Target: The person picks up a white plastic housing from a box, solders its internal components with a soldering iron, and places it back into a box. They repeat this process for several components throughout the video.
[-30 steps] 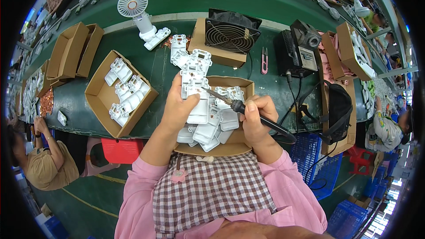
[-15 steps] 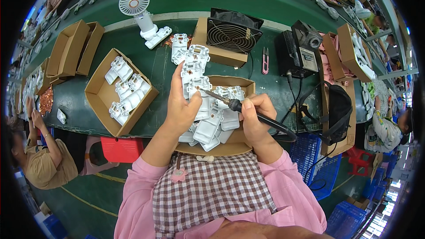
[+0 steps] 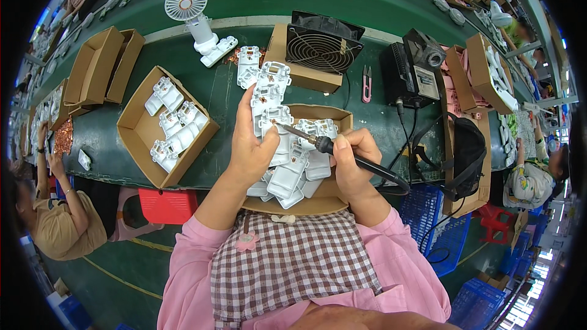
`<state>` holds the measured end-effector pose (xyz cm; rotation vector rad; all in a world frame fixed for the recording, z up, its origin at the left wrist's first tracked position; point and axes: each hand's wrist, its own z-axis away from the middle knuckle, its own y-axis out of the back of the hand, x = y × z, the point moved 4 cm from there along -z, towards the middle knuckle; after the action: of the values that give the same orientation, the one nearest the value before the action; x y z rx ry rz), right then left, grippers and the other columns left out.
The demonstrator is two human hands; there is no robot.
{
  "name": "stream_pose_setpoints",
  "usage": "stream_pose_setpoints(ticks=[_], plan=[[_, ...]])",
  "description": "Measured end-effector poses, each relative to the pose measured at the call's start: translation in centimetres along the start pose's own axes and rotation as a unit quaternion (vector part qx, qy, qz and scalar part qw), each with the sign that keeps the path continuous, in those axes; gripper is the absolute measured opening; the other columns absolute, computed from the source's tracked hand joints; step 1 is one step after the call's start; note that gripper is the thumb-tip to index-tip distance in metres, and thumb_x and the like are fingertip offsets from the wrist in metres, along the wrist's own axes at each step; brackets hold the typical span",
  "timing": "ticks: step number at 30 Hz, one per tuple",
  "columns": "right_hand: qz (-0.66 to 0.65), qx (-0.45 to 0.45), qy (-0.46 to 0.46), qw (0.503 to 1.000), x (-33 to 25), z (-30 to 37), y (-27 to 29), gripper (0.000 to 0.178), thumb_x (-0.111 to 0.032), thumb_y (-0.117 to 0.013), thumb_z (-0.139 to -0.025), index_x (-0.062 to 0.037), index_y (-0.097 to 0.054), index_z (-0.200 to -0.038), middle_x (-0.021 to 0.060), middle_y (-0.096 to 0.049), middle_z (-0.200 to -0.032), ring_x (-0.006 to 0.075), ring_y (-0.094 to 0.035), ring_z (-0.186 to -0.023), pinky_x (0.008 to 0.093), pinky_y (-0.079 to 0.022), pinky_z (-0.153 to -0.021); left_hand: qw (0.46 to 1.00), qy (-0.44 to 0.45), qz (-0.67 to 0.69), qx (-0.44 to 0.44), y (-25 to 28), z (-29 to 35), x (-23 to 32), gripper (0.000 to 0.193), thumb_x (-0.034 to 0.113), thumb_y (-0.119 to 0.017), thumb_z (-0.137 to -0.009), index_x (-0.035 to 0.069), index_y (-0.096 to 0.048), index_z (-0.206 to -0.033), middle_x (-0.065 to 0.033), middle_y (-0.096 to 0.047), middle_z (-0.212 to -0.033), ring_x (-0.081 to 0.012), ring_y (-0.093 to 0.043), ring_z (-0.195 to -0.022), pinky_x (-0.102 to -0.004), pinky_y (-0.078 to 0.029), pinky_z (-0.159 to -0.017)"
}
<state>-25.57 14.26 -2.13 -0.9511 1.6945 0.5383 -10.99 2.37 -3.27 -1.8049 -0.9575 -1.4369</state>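
Note:
My left hand (image 3: 252, 150) grips a few white plastic housings (image 3: 271, 88) in a row, with small copper-coloured parts on them. In my right hand (image 3: 356, 162) is a soldering iron (image 3: 361, 160) with a black handle and cable. Its tip meets, or nearly meets, the nearest housing, close to my left thumb; exact contact is too small to tell. Beneath both hands, a cardboard box (image 3: 330, 203) holds a pile of white housings (image 3: 287, 182). Another white housing (image 3: 247, 64) lies on the bench just beyond the held row.
To the left stands a cardboard box (image 3: 136, 146) with several housings. A white fan (image 3: 195, 15), a black square fan (image 3: 321, 46), pink-handled snips (image 3: 367, 85) and a black soldering station (image 3: 413, 70) stand or lie farther back. A black bag (image 3: 468, 159) hangs right. Co-workers sit at both sides.
My hands, the soldering iron and the held housings stay almost still. On the far conveyor, the small fans have shifted slightly left. The co-worker at left has moved their hands.

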Motion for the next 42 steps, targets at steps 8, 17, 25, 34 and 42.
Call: stream_pose_setpoints(ticks=[8,17,25,34,42], plan=[[-0.035,0.020,-0.017,0.999,0.1,-0.1,0.4,0.015,-0.004,-0.056,-0.085,-0.0022,-0.047,-0.074,0.0021,-0.053,-0.062,0.0035,-0.042,-0.050,0.0197,-0.034,-0.046,1.000,0.010,0.000,-0.009,0.0,0.1,-0.2,0.070,-0.005,-0.047,-0.075,-0.004,-0.019,-0.139,-0.0177,-0.040,-0.129,-0.0212,-0.042,-0.118,-0.0322,-0.033,-0.100],[-0.027,0.004,-0.006,1.000,0.2,-0.1,0.3,0.016,-0.006,-0.057,-0.086,-0.0021,-0.047,-0.074,0.0019,-0.053,-0.062,0.0038,-0.043,-0.051,0.0198,-0.035,-0.047,0.996,0.005,-0.085,-0.011,0.1,0.2,-0.7,0.070,-0.001,-0.051,-0.074,-0.003,-0.023,-0.138,-0.0202,-0.038,-0.125,-0.0281,-0.040,-0.119,-0.0366,-0.031,-0.101],[-0.028,0.004,-0.014,1.000,0.2,0.0,0.2,0.016,-0.006,-0.057,-0.085,-0.0021,-0.047,-0.074,0.0007,-0.052,-0.061,0.0035,-0.042,-0.050,0.0201,-0.034,-0.046,0.993,-0.024,-0.111,-0.013,0.1,0.2,-0.8,0.070,0.001,-0.052,-0.073,-0.003,-0.024,-0.137,-0.0221,-0.040,-0.121,-0.0308,-0.042,-0.111,-0.0385,-0.031,-0.099],[-0.039,0.003,-0.004,0.999,0.3,-0.1,0.2,0.015,-0.005,-0.056,-0.086,-0.0023,-0.046,-0.075,0.0015,-0.051,-0.060,0.0039,-0.042,-0.050,0.0203,-0.034,-0.045,0.992,-0.035,-0.121,-0.012,0.0,0.0,-0.5,0.070,-0.001,-0.051,-0.073,-0.004,-0.024,-0.137,-0.0200,-0.043,-0.120,-0.0276,-0.044,-0.111,-0.0366,-0.033,-0.098],[-0.129,0.047,0.053,0.989,-0.6,-0.3,0.4,0.013,-0.008,-0.053,-0.089,-0.0042,-0.043,-0.082,0.0036,-0.048,-0.063,0.0058,-0.040,-0.048,0.0200,-0.035,-0.045,0.979,0.136,0.151,-0.018,0.0,0.0,-1.8,0.072,-0.003,-0.059,-0.075,-0.003,-0.022,-0.137,-0.0112,-0.047,-0.122,-0.0159,-0.049,-0.110,-0.0300,-0.040,-0.093]])
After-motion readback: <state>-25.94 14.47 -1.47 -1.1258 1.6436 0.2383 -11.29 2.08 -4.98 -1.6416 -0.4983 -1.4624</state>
